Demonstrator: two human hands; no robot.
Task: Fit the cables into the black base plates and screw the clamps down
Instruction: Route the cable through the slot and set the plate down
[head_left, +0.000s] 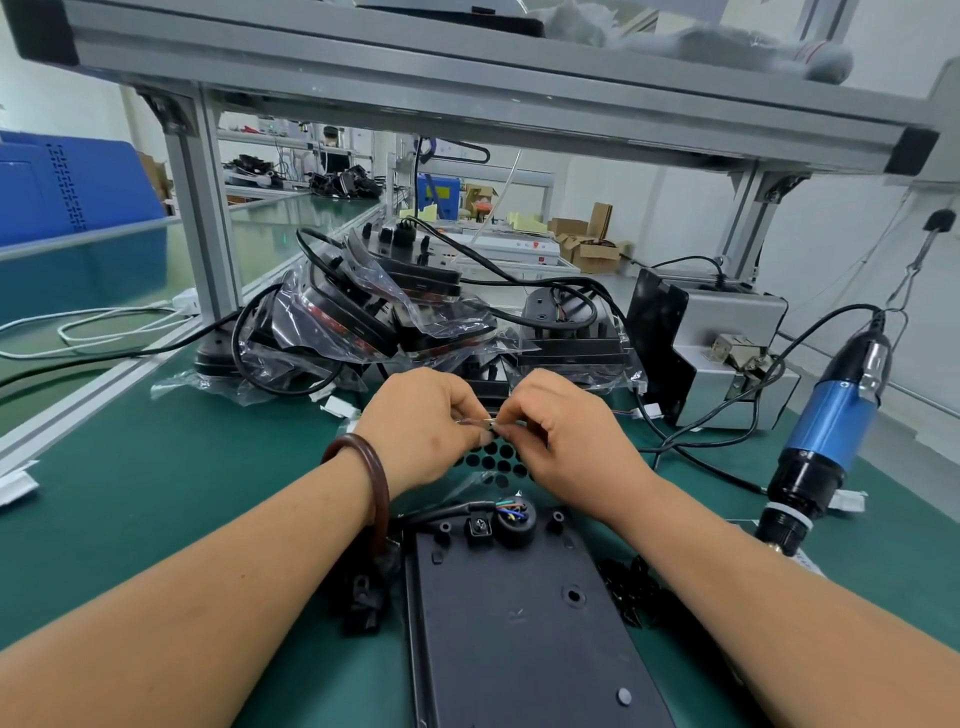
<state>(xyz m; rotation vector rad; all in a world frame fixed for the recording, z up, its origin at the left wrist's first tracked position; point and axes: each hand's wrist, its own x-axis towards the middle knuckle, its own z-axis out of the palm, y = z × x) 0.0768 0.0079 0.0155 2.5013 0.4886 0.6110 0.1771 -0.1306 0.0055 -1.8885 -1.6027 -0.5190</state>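
Green desk (156, 493), factory workshop: left hand (421, 426) and right hand (566, 441) meet, both pinching a small part (491, 423) too tiny to identify, just beyond the black base plate (519, 623), whose near end is cut off; a cable (447, 512) enters its far end.

**A Bright Workroom**

The flat green table top (156, 493) sat under a grey metal frame shelf (467, 88). Behind it ran a long green bench (291, 208). Brown cardboard boxes (587, 254) sat near the plain white wall (831, 234). A big blue plastic bin (67, 187) was on the left.
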